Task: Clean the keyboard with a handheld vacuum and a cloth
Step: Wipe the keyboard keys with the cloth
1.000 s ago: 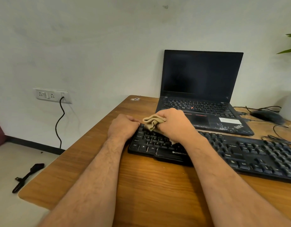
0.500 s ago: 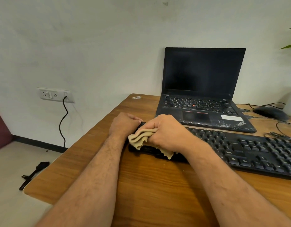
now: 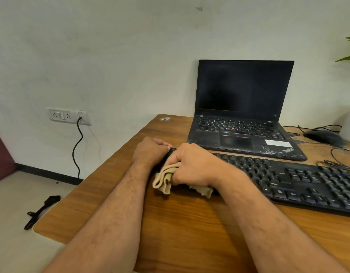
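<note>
Wooden desk [image 3: 190, 229], brown grain, against a pale wall; taken as landmark for all entries below.

Laptop [image 3: 243, 115]: black, lid open, screen dark, at the desk's far side. "ThinkPad" reads on the palm rest's right corner; a white sticker beside it is illegible.

Keyboard [image 3: 300, 182]: black, full-size, wired, lying across the desk's middle in front of the laptop and running off toward the right edge. Key legends mostly too small to read; "Ctrl" is legible on one near-row key. Any maker's mark is hidden under the hands.

Right hand [image 3: 195, 166]: fingers curled tight round the cloth, pressing it on the keyboard's left end.

Left hand [image 3: 150, 152]: fingers curled over the keyboard's left far corner, apparently steadying it; how firmly it grips cannot be told.

Cloth [image 3: 164, 180]: beige, bunched, spilling from under the right hand over the keyboard's near-left edge onto the desk.

Mouse [image 3: 323, 135]: black, far right of the desk, cables trailing nearby.

Wall socket [image 3: 69, 116]: left of the desk, one black lead plugged in.

Black tool [image 3: 42, 211]: on the floor below the desk's left corner; kind unclear.

Step in hand, by judgement: the cloth wipe, at the left end. The next move calls for drawing the cloth rightward along the key rows while the left hand keeps the keyboard from sliding. No vacuum is in view.
</note>
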